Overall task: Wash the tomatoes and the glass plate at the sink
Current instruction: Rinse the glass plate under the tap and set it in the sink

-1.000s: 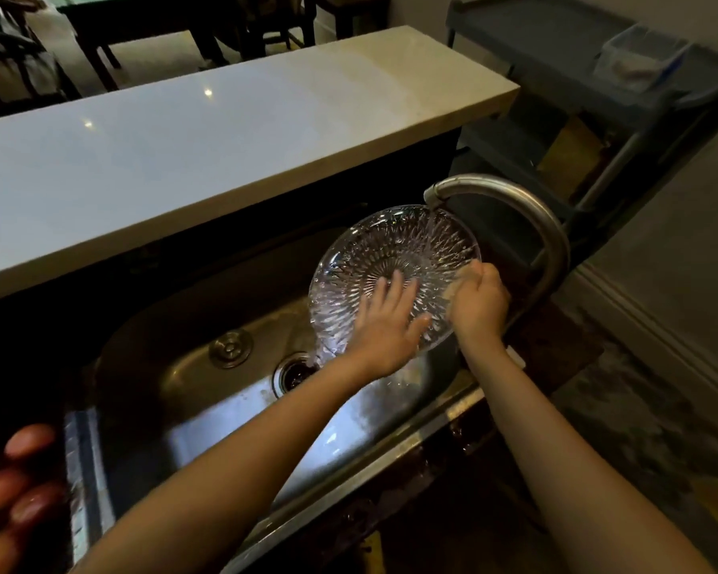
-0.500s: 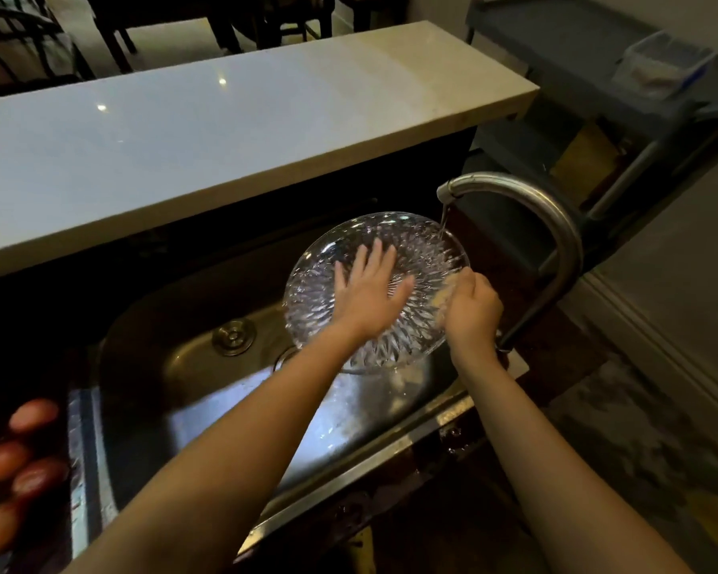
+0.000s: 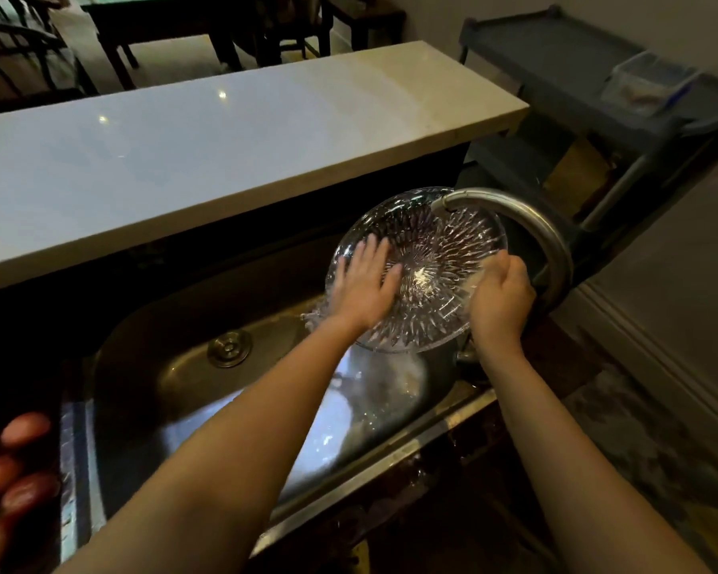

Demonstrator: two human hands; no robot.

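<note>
A cut-glass plate [image 3: 440, 242] is held tilted over the steel sink [image 3: 162, 366], right under the curved faucet spout [image 3: 515, 217]. My right hand [image 3: 500, 300] grips the plate's right rim. My left hand [image 3: 363, 283] lies flat with spread fingers on the plate's left inner face. Water splashes off the plate's lower left edge. Several red tomatoes [image 3: 15, 470] lie on the dark counter at the far left, beside the sink.
A long white countertop [image 3: 224, 142] runs behind the sink. The sink holds a drain stopper [image 3: 229, 348]. A grey utility cart [image 3: 597, 76] with a clear plastic bin [image 3: 647, 82] stands at the right. Dark chairs and a table sit beyond the counter.
My left hand has slid from the plate's middle to its left side. The plate has shifted slightly under the spout, still held by my right hand.
</note>
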